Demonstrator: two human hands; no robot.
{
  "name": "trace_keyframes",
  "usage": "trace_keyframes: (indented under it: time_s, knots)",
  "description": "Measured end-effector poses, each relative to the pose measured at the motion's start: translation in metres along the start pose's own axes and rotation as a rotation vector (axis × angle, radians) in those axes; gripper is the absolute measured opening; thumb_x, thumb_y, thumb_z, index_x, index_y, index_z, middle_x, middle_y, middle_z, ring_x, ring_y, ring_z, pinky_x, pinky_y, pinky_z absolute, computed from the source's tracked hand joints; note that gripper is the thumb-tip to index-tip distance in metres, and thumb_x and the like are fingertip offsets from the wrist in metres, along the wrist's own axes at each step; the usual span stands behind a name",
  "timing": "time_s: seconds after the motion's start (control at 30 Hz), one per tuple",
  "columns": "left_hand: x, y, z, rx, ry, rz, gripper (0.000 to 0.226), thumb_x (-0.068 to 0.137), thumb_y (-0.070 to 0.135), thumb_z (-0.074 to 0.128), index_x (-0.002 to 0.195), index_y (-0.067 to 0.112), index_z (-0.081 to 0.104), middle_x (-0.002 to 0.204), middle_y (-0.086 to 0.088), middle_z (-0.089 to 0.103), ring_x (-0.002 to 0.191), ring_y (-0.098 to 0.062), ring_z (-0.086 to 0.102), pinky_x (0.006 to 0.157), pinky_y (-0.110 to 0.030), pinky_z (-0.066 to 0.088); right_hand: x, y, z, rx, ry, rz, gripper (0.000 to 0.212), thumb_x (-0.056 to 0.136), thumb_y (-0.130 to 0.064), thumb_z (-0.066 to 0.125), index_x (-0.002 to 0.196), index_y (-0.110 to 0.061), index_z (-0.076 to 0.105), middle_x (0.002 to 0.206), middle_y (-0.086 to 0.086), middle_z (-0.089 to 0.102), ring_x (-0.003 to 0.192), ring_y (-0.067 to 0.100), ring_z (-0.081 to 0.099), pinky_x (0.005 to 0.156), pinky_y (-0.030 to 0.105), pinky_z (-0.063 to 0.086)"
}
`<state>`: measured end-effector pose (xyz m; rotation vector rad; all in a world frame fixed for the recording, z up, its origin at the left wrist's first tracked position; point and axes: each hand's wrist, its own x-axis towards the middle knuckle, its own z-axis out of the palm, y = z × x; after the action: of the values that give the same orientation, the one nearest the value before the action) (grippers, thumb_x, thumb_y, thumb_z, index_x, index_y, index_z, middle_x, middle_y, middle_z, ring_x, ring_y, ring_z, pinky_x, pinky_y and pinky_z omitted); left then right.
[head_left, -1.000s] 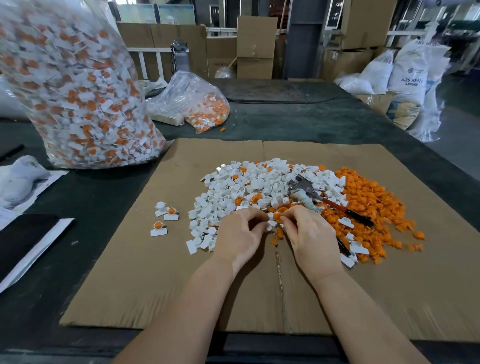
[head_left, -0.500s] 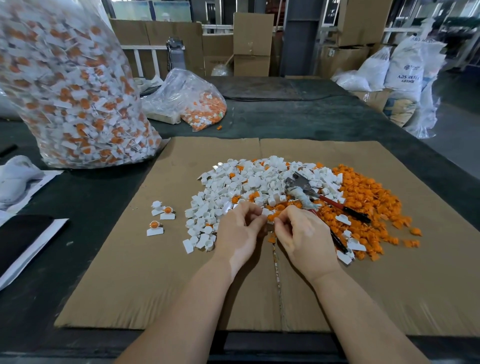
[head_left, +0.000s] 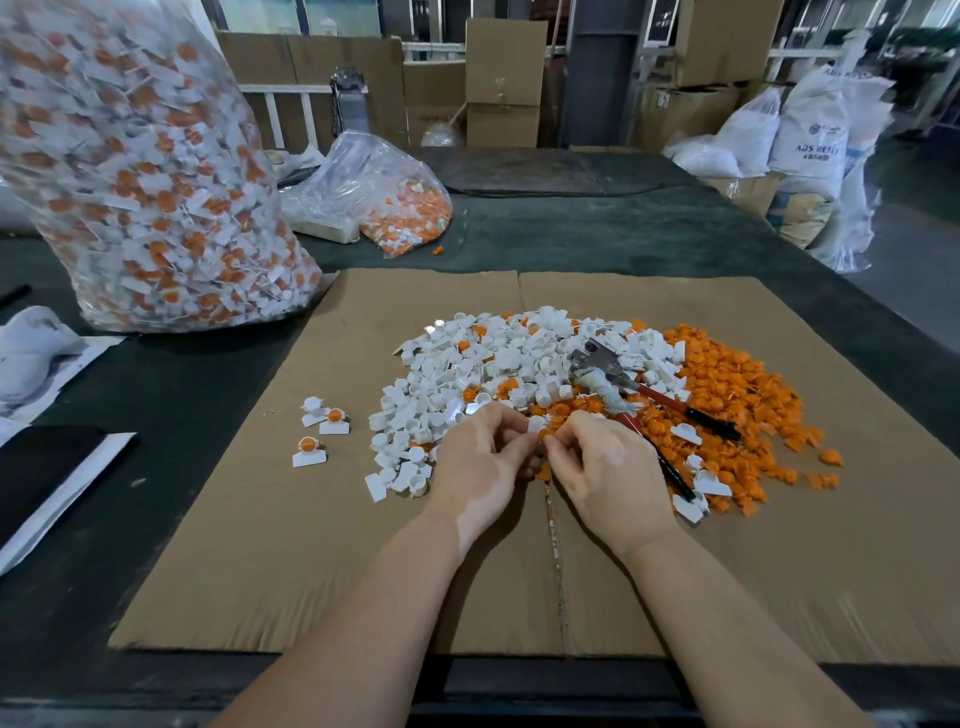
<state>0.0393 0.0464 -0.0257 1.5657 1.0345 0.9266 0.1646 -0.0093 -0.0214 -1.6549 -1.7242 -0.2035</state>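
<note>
Cardboard (head_left: 260, 545); left hand (head_left: 478, 462) pinches white plastic piece (head_left: 535, 423).

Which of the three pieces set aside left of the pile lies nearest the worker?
The lone piece, lying apart; the other two touch, farther up the cardboard.

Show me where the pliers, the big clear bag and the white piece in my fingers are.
pliers (head_left: 597, 360), head view, on the metal head.
big bag (head_left: 156, 171), head view, on its clear front wall.
white piece (head_left: 535, 423), head view, on the part showing above the left fingertips.
</note>
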Motion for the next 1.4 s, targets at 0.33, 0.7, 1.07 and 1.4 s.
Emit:
trace_keyframes:
  time_s: [0.33, 0.7, 1.07, 1.4]
  knots:
    - [-0.0026, 0.0037, -0.0056, -0.156, -0.030, 0.000, 0.022, 0.092, 0.003, 0.055, 0.107, 0.015, 0.065, 0.072, -0.012, 0.061, 0.062, -0.010, 0.061, 0.066, -0.022, 0.054, 0.0002, 0.0036, -0.0027, 0.158, 0.030, -0.059, 0.029, 0.081, -0.007, 0.070, 0.110, -0.012, 0.067, 0.086, -0.005, 0.060, 0.082, 0.010, 0.054, 0.081, 0.025, 0.046]
    - [-0.0020, 0.0020, -0.0054, -0.138, -0.052, 0.004, 0.021, 0.091, 0.002, 0.057, 0.094, 0.022, 0.064, 0.067, -0.008, 0.063, 0.061, -0.011, 0.061, 0.066, -0.022, 0.053, 0.0017, 0.0002, -0.0060, 0.135, 0.004, -0.062, 0.020, 0.078, -0.003, 0.072, 0.098, -0.006, 0.071, 0.088, 0.005, 0.068, 0.088, 0.019, 0.063, 0.084, 0.022, 0.044]
    - [-0.0016, 0.0040, -0.0050, -0.116, -0.047, 0.021, 0.013, 0.089, 0.006, 0.061, 0.096, 0.016, 0.064, 0.071, -0.012, 0.063, 0.069, -0.020, 0.064, 0.073, -0.030, 0.056, 0.0020, -0.0002, -0.0062, 0.105, 0.003, -0.085, 0.019, 0.077, -0.002, 0.072, 0.095, -0.004, 0.071, 0.088, 0.006, 0.068, 0.088, 0.021, 0.063, 0.084, 0.024, 0.045]
    - [0.0012, 0.0075, -0.0038, -0.168, -0.030, -0.014, 0.009, 0.089, 0.004, 0.061, 0.094, 0.012, 0.062, 0.068, -0.012, 0.060, 0.060, -0.016, 0.060, 0.064, -0.024, 0.054, 0.0039, 0.0021, -0.0079, 0.027, 0.087, 0.017, 0.029, 0.083, -0.019, 0.068, 0.109, -0.007, 0.067, 0.099, 0.005, 0.068, 0.098, 0.022, 0.061, 0.088, 0.037, 0.043]
